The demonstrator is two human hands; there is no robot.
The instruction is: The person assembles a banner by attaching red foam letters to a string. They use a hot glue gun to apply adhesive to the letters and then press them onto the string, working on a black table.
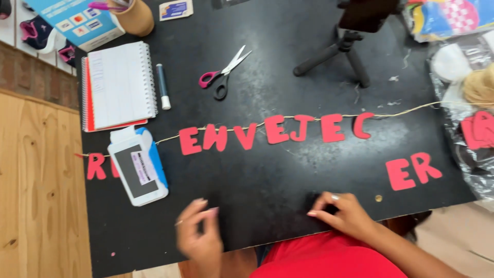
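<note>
Near the bottom edge of the black table, the left hand sits at lower centre-left of the frame, blurred. Its fingers are curled upward and loosely bunched, and something thin and pale may be pinched between them, though the blur makes it impossible to tell for sure. The right hand rests at lower centre-right, palm down, its fingertips pressed to the table top and bent, grasping nothing that shows.

Above both hands, across the middle of the frame, a thin twine runs from the left table edge to the right, carrying a row of red cut-out letters. The strung letters lie well apart from the fingers of either hand, with bare table between. Two loose red letters lie off the twine at right of centre, above and to the right of the right hand, near it but not touching.

A white and blue paper punch lies at left, just above the left hand, overlapping the twine. In the upper left lie a spiral notebook, a glue stick beside it, and a brown cup of pens. Pink-handled scissors lie open at upper centre. A small black tripod stands at upper right. A bundle of raffia sits at the right edge.
</note>
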